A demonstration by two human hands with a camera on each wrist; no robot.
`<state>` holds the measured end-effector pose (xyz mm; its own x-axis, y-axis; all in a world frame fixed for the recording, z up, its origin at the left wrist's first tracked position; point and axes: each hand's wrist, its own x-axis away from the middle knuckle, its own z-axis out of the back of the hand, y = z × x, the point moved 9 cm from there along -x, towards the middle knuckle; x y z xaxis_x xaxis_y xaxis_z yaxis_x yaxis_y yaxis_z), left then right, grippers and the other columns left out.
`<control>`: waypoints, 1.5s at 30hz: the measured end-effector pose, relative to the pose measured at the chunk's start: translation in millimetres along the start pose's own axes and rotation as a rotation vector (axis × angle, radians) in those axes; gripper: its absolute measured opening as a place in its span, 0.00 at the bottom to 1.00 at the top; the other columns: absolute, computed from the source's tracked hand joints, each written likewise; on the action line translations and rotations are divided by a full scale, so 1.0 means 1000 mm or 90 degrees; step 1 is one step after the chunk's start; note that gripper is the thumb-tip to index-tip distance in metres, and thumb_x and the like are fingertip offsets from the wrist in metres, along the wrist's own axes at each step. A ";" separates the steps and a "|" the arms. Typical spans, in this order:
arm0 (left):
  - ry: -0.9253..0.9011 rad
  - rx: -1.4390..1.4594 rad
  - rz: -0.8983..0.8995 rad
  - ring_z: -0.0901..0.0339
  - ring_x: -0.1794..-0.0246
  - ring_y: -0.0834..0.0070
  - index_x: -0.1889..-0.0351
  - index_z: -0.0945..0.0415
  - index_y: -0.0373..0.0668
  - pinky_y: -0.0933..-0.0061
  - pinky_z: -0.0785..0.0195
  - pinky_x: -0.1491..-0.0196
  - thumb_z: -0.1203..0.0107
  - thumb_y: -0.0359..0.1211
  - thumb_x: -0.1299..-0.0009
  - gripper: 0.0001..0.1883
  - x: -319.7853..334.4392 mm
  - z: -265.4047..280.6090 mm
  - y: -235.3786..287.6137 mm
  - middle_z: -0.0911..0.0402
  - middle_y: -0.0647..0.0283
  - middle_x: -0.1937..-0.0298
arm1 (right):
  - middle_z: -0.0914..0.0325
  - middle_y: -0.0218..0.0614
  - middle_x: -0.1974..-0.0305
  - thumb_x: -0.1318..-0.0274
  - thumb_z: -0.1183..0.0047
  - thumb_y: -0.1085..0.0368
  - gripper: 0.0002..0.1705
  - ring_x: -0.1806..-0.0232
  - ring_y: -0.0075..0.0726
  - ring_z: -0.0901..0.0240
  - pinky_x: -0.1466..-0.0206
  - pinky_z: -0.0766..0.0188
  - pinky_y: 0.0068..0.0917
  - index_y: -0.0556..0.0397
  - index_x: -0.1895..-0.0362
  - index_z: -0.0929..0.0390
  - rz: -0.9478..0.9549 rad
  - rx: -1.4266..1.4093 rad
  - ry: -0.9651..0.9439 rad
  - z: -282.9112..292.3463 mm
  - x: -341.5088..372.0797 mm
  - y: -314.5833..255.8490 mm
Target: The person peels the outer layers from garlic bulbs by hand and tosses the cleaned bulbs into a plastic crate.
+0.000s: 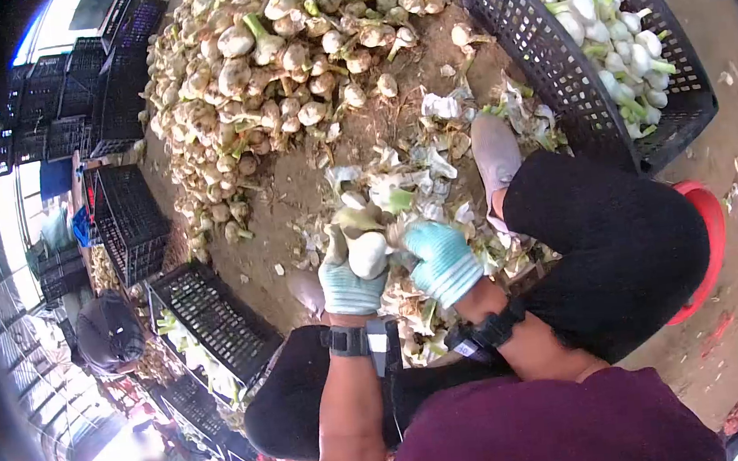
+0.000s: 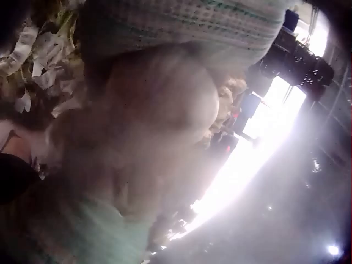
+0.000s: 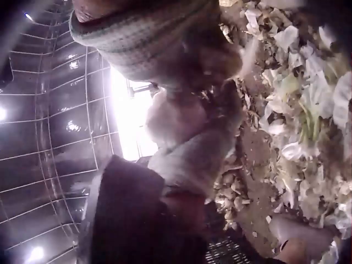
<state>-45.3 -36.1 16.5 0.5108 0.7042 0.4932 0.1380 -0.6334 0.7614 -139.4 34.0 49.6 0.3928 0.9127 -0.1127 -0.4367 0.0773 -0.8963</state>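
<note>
In the head view my left hand point(image 1: 352, 278), in a pale green and white glove, grips a whitish garlic bulb point(image 1: 368, 255) with its stem end pointing up and away. My right hand point(image 1: 441, 259), gloved alike, is right at the bulb's right side with bent, blurred fingers; whether they pinch its skin I cannot tell. The left wrist view shows the bulb point(image 2: 170, 99) dim and blurred between both gloves. From the right wrist, the bulb point(image 3: 176, 116) appears below the right glove point(image 3: 154, 47). Peeled garlic skins point(image 1: 412, 173) litter the ground beneath the hands.
A large heap of unpeeled garlic point(image 1: 282, 70) lies ahead. At the right stands a black crate point(image 1: 539, 54) holding cleaned white bulbs point(image 1: 598, 22). Other black crates point(image 1: 217, 312) stand at the left, near another person point(image 1: 110, 331). My shoe point(image 1: 495, 156) rests among the skins.
</note>
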 end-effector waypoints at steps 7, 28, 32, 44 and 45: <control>-0.022 0.187 0.060 0.39 0.47 0.53 0.50 0.39 0.35 0.50 0.46 0.46 0.57 0.50 0.39 0.29 -0.063 -0.066 0.049 0.34 0.49 0.51 | 0.30 0.41 0.74 0.68 0.54 0.71 0.07 0.70 0.49 0.31 0.68 0.34 0.38 0.51 0.76 0.28 -0.189 0.094 -0.350 -0.048 0.020 0.041; -0.106 -0.516 0.123 0.30 0.62 0.78 0.56 0.30 0.37 0.81 0.35 0.61 0.51 0.18 0.53 0.22 -0.142 -0.004 0.011 0.27 0.63 0.60 | 0.27 0.40 0.73 0.58 0.53 0.70 0.10 0.71 0.32 0.31 0.69 0.34 0.25 0.57 0.67 0.28 -0.618 -0.627 0.285 -0.034 0.032 0.121; -0.205 -0.458 0.080 0.33 0.53 0.75 0.54 0.32 0.36 0.77 0.42 0.50 0.50 0.19 0.53 0.24 -0.047 -0.021 0.003 0.29 0.61 0.55 | 0.27 0.38 0.71 0.54 0.54 0.70 0.10 0.70 0.28 0.31 0.65 0.34 0.23 0.58 0.64 0.28 -0.361 -0.249 0.051 -0.004 0.002 0.082; 0.019 -0.382 0.009 0.29 0.65 0.80 0.50 0.37 0.32 0.81 0.36 0.59 0.43 0.26 0.50 0.27 0.058 0.002 0.016 0.26 0.63 0.64 | 0.29 0.48 0.71 0.58 0.52 0.68 0.12 0.70 0.42 0.32 0.64 0.36 0.30 0.62 0.68 0.27 -0.298 -0.328 -0.110 -0.032 0.025 0.031; 0.008 -0.308 0.033 0.29 0.64 0.79 0.49 0.38 0.32 0.81 0.36 0.58 0.43 0.27 0.50 0.28 0.061 0.006 0.012 0.26 0.63 0.63 | 0.29 0.48 0.72 0.58 0.52 0.68 0.11 0.70 0.42 0.32 0.64 0.36 0.31 0.62 0.68 0.27 -0.294 -0.326 -0.098 -0.029 0.024 0.026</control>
<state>-7.5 -2.3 53.4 0.4954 0.6815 0.5387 -0.2996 -0.4480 0.8423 -117.9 46.6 11.5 0.3114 0.8812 0.3558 0.1970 0.3064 -0.9313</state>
